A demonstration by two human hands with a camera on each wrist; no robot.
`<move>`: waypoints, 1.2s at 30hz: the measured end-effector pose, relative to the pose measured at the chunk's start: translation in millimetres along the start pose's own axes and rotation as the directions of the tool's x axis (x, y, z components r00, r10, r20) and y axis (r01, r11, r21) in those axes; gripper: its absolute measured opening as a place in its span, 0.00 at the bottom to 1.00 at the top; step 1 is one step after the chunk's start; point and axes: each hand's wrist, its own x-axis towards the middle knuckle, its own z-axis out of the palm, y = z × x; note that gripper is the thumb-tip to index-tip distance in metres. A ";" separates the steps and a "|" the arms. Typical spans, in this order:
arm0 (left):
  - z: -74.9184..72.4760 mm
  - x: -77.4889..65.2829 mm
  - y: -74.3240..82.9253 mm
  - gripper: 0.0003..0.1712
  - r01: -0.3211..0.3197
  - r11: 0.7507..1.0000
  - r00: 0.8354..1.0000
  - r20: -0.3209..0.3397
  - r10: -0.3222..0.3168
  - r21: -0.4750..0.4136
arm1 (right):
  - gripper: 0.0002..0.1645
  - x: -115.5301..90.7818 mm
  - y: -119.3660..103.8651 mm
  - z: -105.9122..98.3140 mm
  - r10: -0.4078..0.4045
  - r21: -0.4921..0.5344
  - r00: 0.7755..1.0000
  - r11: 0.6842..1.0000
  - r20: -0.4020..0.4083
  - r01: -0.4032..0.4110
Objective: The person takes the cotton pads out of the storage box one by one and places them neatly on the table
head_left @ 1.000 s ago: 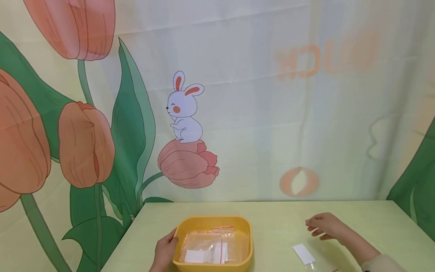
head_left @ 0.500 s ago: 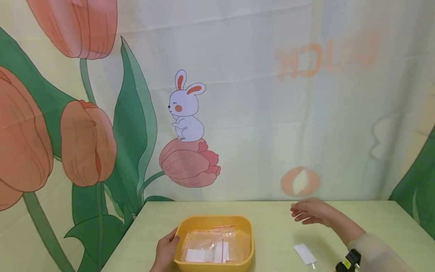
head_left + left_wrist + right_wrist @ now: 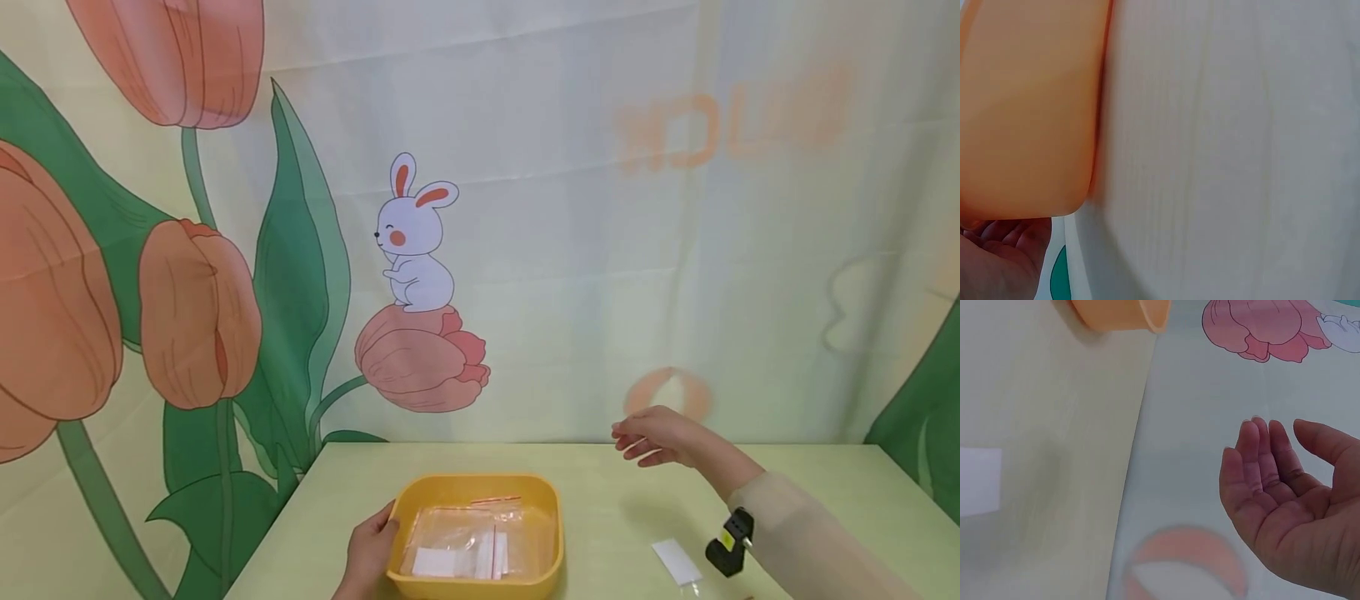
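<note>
A yellow plastic bin (image 3: 480, 590) stands at the front of the table in the head view. My left hand (image 3: 369, 550) grips its left side, the thumb at the rim and the fingers outside. Inside lie clear zip bags (image 3: 517, 546) with red seal lines and white cards (image 3: 438, 562) in or under them. My right hand (image 3: 660, 437) hovers above the table's back edge, fingers loosely bent, holding nothing; the right wrist view shows its bare palm (image 3: 1297, 519). Below it on the table lies a white card (image 3: 677, 562), with a bit of clear plastic at its lower end.
The pale green table (image 3: 600, 500) ends at a hanging cloth backdrop (image 3: 540, 250) printed with tulips and a rabbit. A black wrist mount (image 3: 731, 542) sits on the right sleeve (image 3: 802, 525).
My right hand has moved up and to the left, away from the white card on the table. The left hand stays at the bin, whose contents look the same.
</note>
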 end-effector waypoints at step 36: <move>-1.7 -3.7 -1.2 0.25 -0.091 0.995 0.995 -0.043 0.092 0.042 | 0.23 62.4 -86.6 89.2 -0.031 -0.114 0.974 0.992 0.225 0.058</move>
